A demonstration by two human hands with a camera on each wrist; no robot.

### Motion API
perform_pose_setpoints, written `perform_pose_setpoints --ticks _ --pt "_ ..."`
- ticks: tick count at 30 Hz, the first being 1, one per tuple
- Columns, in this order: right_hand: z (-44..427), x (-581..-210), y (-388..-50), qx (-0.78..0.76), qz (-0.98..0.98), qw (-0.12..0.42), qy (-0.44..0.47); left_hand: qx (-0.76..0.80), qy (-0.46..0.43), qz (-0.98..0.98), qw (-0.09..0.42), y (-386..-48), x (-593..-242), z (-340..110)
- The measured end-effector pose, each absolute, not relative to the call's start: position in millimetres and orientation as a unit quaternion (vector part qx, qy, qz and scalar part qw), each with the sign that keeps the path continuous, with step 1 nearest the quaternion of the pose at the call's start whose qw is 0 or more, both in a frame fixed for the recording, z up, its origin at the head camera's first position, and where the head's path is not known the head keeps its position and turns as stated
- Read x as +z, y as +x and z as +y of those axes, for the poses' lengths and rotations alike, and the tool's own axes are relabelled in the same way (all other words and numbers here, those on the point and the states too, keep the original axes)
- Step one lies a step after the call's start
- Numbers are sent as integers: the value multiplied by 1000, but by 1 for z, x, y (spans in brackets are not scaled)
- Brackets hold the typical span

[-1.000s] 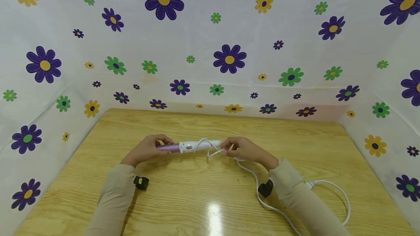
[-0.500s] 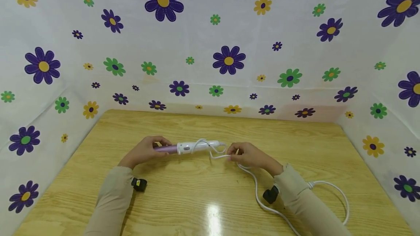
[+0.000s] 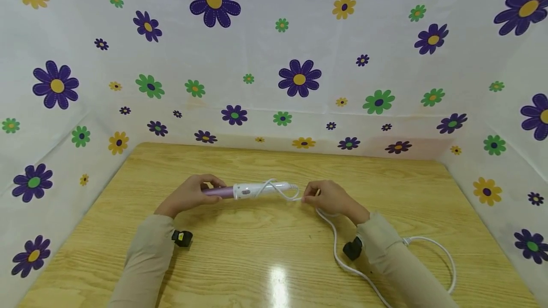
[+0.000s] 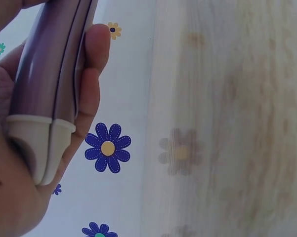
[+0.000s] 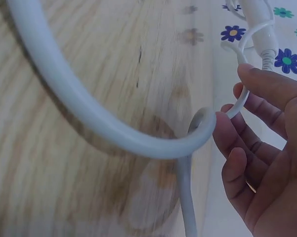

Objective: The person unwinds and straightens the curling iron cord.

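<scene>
In the head view a hair straightener (image 3: 261, 189) with a white handle and purple barrel lies level just over the table. My left hand (image 3: 192, 196) grips it round the purple barrel (image 4: 49, 64), whose split white tip (image 4: 39, 143) sits near the palm in the left wrist view. Its white cord (image 5: 138, 143) loops across the white handle. Right of the handle's end, my right hand (image 3: 329, 198) pinches the cord between thumb and fingers. Seen from the right wrist, the cord runs out past the fingertips (image 5: 247, 71) and curves back over the wood.
The wooden table (image 3: 239, 251) carries the rest of the cord, which trails toward the front edge and loops beside the right sleeve (image 3: 385, 246). A flower-printed white sheet (image 3: 257, 51) stands round the back and sides. Each wrist wears a small black camera (image 3: 182, 238).
My right hand has moved right, away from the handle's end, drawing the cord with it. The cord near the handle hangs in a smaller loop. My left hand stays nearly still on the barrel.
</scene>
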State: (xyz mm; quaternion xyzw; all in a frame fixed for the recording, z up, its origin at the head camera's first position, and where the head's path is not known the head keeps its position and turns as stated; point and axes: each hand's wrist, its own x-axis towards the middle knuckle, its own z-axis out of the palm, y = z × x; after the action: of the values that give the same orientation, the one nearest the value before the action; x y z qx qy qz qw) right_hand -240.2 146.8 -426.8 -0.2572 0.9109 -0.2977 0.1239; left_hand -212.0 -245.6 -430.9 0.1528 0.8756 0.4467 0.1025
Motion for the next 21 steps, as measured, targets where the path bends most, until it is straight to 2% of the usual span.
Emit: perform_pose_setpoints --ticks 13,21 --pt "152 -423 -250 -266 938 98 -199 437 162 878 113 -215 -429 -239" --pt "155 -419 -254 -297 932 71 -197 439 157 876 122 -214 -433 -236"
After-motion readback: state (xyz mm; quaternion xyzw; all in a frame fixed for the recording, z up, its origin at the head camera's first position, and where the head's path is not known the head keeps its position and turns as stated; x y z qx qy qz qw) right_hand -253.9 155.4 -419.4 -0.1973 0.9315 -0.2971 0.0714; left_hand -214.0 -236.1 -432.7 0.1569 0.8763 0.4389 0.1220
